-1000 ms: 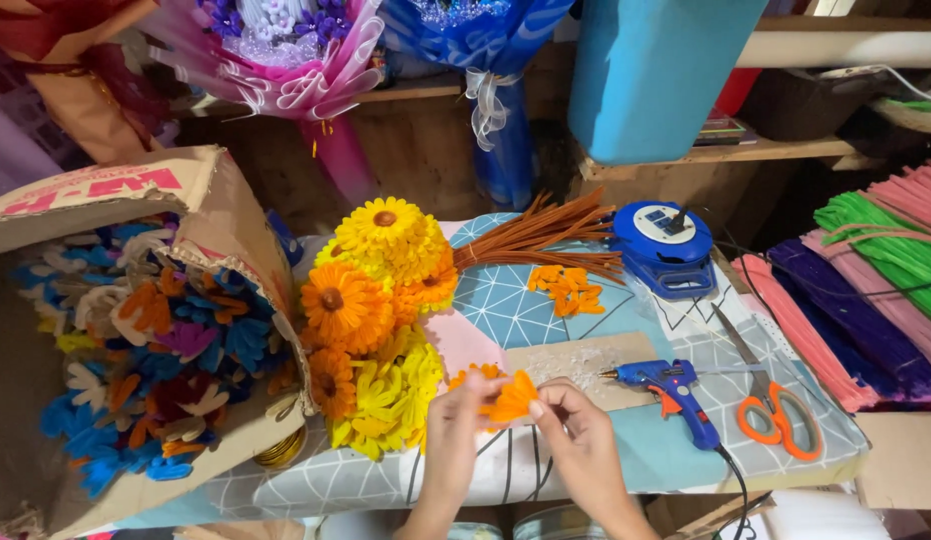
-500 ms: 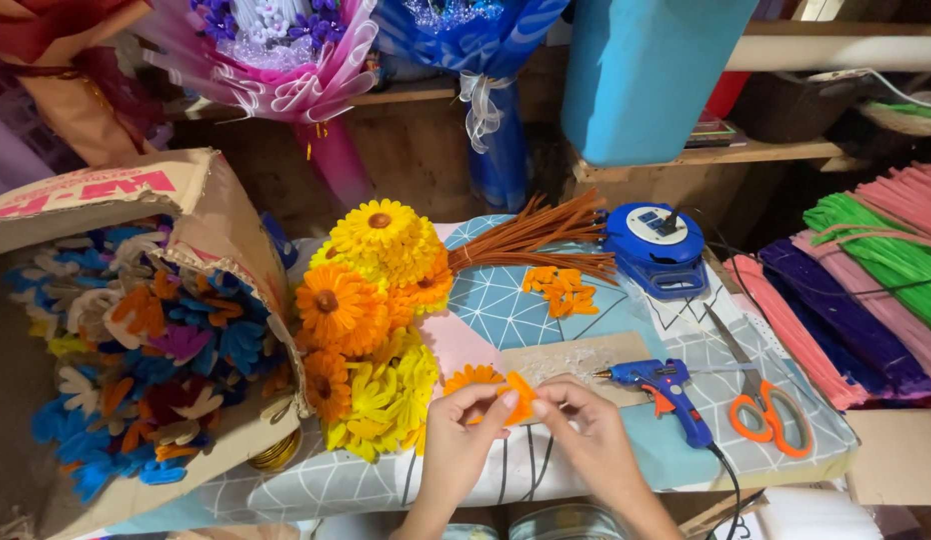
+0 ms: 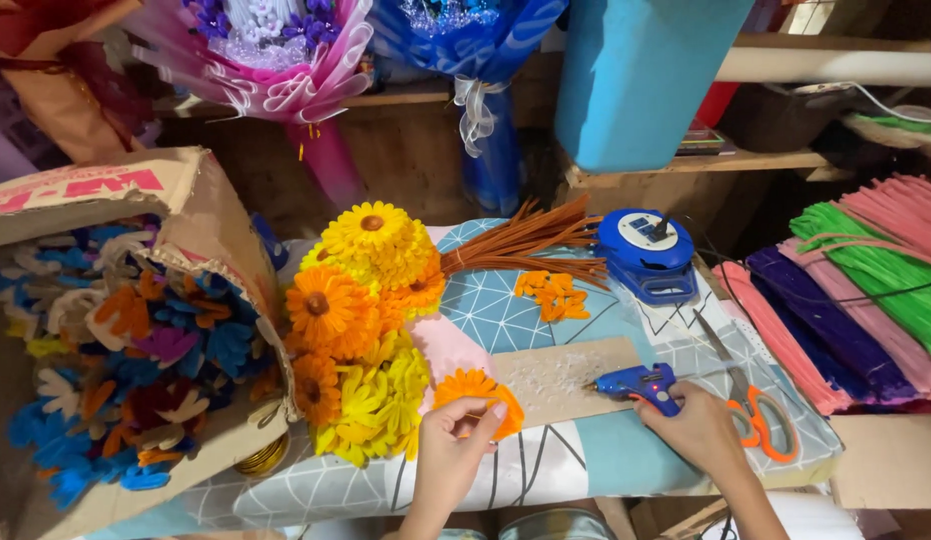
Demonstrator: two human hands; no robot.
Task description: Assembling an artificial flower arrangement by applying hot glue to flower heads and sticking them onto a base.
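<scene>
Orange flower [image 3: 473,392]: a fuzzy pipe-cleaner bloom, pinched in the left hand [image 3: 453,450] just above the patterned cloth [image 3: 506,300].
Right hand [image 3: 698,432]: fingers wrapped around the blue glue gun [image 3: 638,384], well apart from the left.
Glue gun: nozzle on the cardboard strip [image 3: 561,375].
Scissors [image 3: 748,405]: orange-handled, just beside the right hand.
Finished flowers [image 3: 366,330]: a yellow and orange heap left of the held bloom.

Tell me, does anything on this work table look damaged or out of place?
The cardboard box at the left lies tipped on its side, its edge torn and ragged, with felt flowers spilling toward the opening. The scissors lie near the table's right edge.
</scene>
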